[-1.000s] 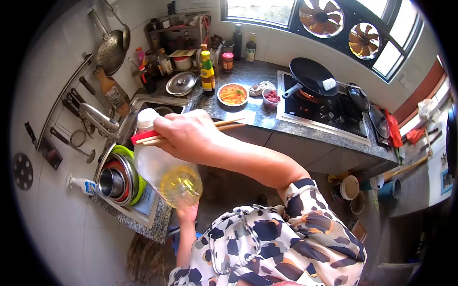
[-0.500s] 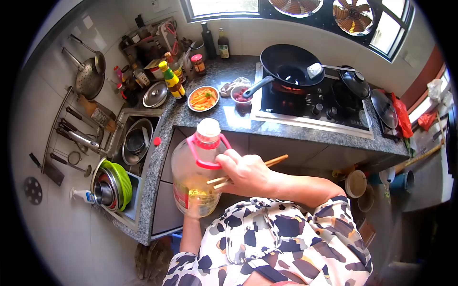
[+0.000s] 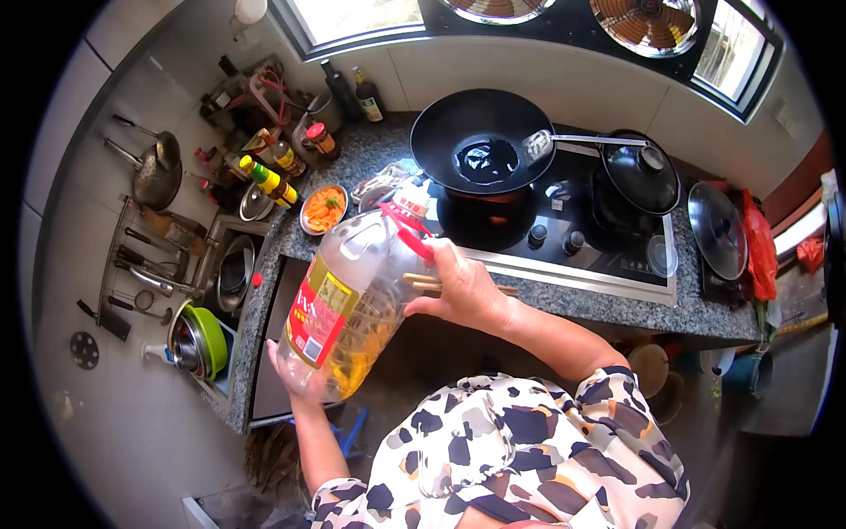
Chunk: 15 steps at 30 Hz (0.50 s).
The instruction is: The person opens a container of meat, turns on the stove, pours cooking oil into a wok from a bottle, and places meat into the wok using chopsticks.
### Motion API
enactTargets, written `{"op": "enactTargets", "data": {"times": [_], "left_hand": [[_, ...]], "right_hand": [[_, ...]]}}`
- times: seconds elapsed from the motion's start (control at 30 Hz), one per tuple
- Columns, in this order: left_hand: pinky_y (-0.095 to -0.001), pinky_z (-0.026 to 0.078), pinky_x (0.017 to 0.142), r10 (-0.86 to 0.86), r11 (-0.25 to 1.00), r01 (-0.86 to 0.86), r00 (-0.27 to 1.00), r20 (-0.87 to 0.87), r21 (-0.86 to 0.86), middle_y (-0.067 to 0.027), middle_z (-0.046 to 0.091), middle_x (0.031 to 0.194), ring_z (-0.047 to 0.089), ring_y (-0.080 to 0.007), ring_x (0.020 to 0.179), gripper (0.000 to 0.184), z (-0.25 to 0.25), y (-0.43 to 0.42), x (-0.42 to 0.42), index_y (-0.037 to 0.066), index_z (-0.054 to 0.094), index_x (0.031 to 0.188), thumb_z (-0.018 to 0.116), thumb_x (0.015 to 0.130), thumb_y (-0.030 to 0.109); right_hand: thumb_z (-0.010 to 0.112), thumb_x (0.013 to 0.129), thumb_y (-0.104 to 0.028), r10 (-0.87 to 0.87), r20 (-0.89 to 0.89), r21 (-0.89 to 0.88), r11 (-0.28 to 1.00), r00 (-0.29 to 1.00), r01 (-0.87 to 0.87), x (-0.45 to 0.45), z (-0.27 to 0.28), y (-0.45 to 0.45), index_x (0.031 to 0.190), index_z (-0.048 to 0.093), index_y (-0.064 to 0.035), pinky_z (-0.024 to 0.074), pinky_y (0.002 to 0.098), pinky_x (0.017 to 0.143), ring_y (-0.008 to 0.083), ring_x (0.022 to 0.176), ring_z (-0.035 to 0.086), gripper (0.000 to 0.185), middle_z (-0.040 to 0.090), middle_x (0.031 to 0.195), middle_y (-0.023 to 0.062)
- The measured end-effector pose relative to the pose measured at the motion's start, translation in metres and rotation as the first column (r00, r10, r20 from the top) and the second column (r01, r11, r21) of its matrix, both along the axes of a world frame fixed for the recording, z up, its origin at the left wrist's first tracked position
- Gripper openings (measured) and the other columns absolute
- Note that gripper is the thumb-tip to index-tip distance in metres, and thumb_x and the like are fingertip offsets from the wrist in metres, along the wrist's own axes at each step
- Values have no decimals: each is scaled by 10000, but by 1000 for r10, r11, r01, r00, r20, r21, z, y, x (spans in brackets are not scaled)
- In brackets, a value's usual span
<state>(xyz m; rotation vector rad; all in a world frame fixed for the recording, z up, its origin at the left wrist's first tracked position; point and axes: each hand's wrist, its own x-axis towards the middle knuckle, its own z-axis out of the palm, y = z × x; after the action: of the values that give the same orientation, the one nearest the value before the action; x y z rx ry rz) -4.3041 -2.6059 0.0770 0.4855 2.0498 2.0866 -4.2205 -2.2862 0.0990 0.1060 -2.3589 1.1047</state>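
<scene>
A large clear plastic oil bottle (image 3: 339,291) with a red and gold label hangs tilted before me, its white cap (image 3: 411,202) leaning up and right toward the wok. Yellow oil lies low inside it. My left hand (image 3: 298,377) cups the base. At the neck, my right hand (image 3: 467,286) is closed on the red handle (image 3: 407,231), with wooden chopsticks (image 3: 423,282) also in its grip. Beyond the bottle stands a black wok (image 3: 441,132) on the stove, a dark shiny pool of liquid (image 3: 487,161) at its bottom. A slotted spatula (image 3: 539,145) rests on its right rim.
A plate of sliced carrots (image 3: 323,210) sits left of the bottle, beside sauce bottles (image 3: 269,182). To the right on the stove (image 3: 564,273) is a lidded black pot (image 3: 641,172). Bowls and a green basket (image 3: 207,339) stack by the sink at far left.
The oil bottle has risen and tipped toward the wok, my two hands moving with it. The view has shifted, and the small bowl near the stove is now hidden behind the bottle.
</scene>
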Motion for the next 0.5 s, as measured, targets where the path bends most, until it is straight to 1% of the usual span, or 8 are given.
{"op": "enactTargets", "data": {"times": [0.03,0.07,0.1,0.23,0.33,0.37,0.47,0.5], "left_hand": [[-460,300,1096,-65,953,-21,960,272,303,-118,502,1368,484,-277,1239,711,5,6,-5,26,436,1376,293,956,581],[-464,290,1102,-206,819,-126,846,492,559,-118,507,1365,481,-276,1242,742,9,11,-10,22,440,1372,277,949,608],[-473,313,1088,-231,849,-55,855,463,526,-118,471,1398,447,-295,1276,788,14,15,-14,35,429,1390,258,928,649],[-457,350,1057,-350,850,110,850,394,516,-88,522,1350,482,-276,1237,679,47,37,-27,70,486,1346,348,939,595],[-466,385,1027,-308,894,108,852,423,435,-81,527,1347,507,-284,1207,668,57,42,-47,77,497,1338,353,938,593],[-428,434,978,-236,923,56,864,445,380,-96,558,1313,549,-263,1167,777,60,45,-53,45,458,1366,327,907,659],[-410,489,889,-258,944,116,844,471,309,-89,607,1234,596,-245,1082,758,67,48,-69,53,490,1330,336,904,662],[-391,519,799,-126,971,6,859,496,237,-85,634,1165,617,-234,1018,740,74,58,-69,62,522,1289,341,901,666]], "right_hand": [[851,649,-379,-6,-84,37,999,996,9,0,-1,9,1204,381,1,528,404,657,352,821,626,821,544,994,189],[849,650,-383,-17,-103,13,1000,995,18,-2,-4,16,1205,380,2,528,406,662,353,824,626,822,542,996,189],[847,652,-387,-31,-119,-10,999,992,30,-5,-9,21,1206,380,4,527,407,666,354,826,625,824,540,998,189],[830,664,-421,-87,-88,-81,993,992,80,-12,-17,33,1211,384,9,527,413,689,365,847,623,827,537,1012,191],[824,669,-437,-117,-86,-129,986,989,105,-27,-23,39,1218,379,9,524,425,702,373,862,622,836,540,1010,194],[822,671,-442,-125,-84,-143,983,989,113,-31,-24,42,1221,376,9,522,429,707,376,867,622,840,542,1009,195],[821,677,-444,-101,-19,-203,975,995,95,-40,-27,50,1220,367,0,518,435,729,381,889,621,836,548,1023,197],[832,667,-437,-109,-6,-220,970,994,105,-43,-30,51,1227,371,-5,511,424,740,368,884,617,844,553,1017,187]]}}
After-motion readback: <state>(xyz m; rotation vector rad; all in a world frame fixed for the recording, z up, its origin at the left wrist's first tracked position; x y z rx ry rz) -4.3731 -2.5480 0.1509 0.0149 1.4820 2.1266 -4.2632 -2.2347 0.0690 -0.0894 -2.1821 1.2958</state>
